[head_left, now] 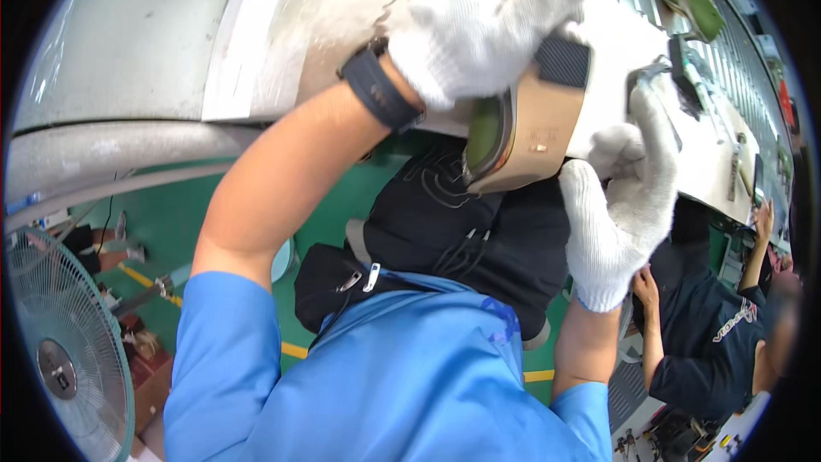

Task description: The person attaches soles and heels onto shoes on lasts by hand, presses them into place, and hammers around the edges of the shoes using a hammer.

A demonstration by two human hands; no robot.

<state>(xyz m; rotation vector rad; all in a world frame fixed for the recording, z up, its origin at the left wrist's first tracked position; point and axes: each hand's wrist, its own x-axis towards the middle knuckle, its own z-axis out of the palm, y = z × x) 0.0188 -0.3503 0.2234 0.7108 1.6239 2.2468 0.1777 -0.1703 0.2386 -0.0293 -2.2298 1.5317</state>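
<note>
A shoe with a green upper is tilted over the table's near edge, above my lap. Its tan sole faces up and right, with a black ribbed patch near the far end. My left hand, in a white knitted glove, is closed on the far end of the shoe and hides that part. My right hand, gloved too, is just right of the sole. Its thumb and forefinger are apart, and other fingers curl inward. Behind the forefinger is a dark grey curved thing whose kind I cannot make out.
The pale work table runs along the far side, beside a roller conveyor bearing another green shoe piece. A co-worker in a dark shirt is at the right. A floor fan stands at the lower left.
</note>
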